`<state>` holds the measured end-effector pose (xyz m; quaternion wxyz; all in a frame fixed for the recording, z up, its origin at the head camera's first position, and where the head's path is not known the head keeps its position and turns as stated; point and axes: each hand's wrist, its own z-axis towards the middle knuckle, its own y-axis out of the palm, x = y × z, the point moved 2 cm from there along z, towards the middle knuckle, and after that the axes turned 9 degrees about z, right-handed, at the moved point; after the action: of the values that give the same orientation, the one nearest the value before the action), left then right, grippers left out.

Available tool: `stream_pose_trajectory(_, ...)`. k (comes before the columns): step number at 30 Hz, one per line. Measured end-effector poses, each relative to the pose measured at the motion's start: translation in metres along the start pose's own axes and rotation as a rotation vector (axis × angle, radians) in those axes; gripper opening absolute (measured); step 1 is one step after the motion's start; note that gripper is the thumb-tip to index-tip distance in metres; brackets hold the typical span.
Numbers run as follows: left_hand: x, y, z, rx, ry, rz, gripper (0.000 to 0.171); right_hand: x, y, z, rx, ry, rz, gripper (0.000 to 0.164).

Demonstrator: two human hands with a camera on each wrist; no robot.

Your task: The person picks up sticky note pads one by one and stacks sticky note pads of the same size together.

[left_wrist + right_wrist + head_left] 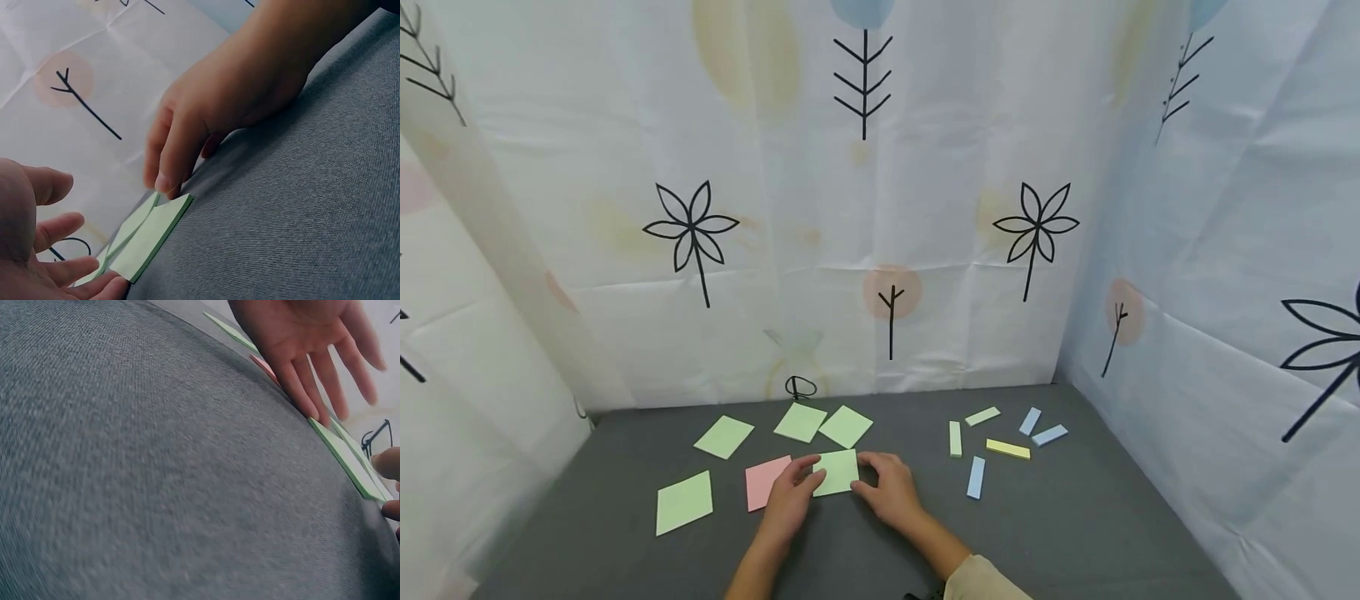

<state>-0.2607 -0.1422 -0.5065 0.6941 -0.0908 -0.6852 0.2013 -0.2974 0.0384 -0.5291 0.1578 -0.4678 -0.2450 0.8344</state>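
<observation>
A square green sticky-note pad [838, 472] lies on the dark grey table between the two hands. My left hand [789, 502] is at its left edge, and the right wrist view shows the fingers [300, 394] extended, with tips against the pad's end. My right hand [892, 493] is at the opposite edge, its thumb and forefinger spread apart near the right corners. Seen from the left wrist, its fingers [176, 147] point down at the pad's far end. A pink sticky-note pad [765, 483] lies just left, partly covered by the left hand.
Several more green pads lie about: one at near left [684, 503], one farther back [724, 437], and a pair [801, 422] behind the hands. On the right are narrow strips: blue [976, 477], yellow [1008, 449] and green [955, 439]. Patterned white cloth [925, 208] encloses the table.
</observation>
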Motion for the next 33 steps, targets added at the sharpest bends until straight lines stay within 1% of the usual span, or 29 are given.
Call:
stream_pose_trajectory(4,0.003,0.006,0.0,-0.003,0.011,-0.001,0.039,-0.002,0.001,-0.002,-0.001,-0.002,-0.003,0.039)
stream_pose_trajectory(9,0.007,0.012,-0.001,-0.012,0.017,-0.017,0.039,-0.001,-0.002,-0.006,-0.007,0.002,0.034,0.04)
stream_pose_trajectory(12,0.009,0.016,-0.005,-0.019,0.032,-0.032,0.039,-0.001,-0.007,-0.011,-0.007,-0.012,0.051,0.04)
stream_pose_trajectory(18,0.011,0.028,-0.01,-0.016,0.051,-0.075,0.037,0.001,-0.02,-0.02,-0.003,-0.02,0.045,0.041)
stream_pose_trajectory(22,0.011,0.033,-0.012,-0.025,0.067,-0.09,0.038,0.005,-0.026,-0.023,0.0,-0.028,0.045,0.041)
stream_pose_trajectory(25,0.009,0.034,-0.014,-0.054,0.07,-0.075,0.041,0.009,-0.029,-0.025,-0.001,-0.045,0.025,0.041)
stream_pose_trajectory(29,0.005,0.035,-0.015,-0.098,0.082,-0.036,0.043,0.013,-0.033,-0.023,-0.001,-0.096,-0.057,0.04)
stream_pose_trajectory(31,0.004,0.033,-0.014,-0.105,0.09,-0.034,0.044,0.014,-0.036,-0.019,-0.006,-0.134,-0.094,0.039)
stream_pose_trajectory(33,0.002,0.031,-0.013,-0.104,0.08,-0.04,0.044,0.014,-0.037,-0.015,-0.024,-0.166,-0.109,0.038)
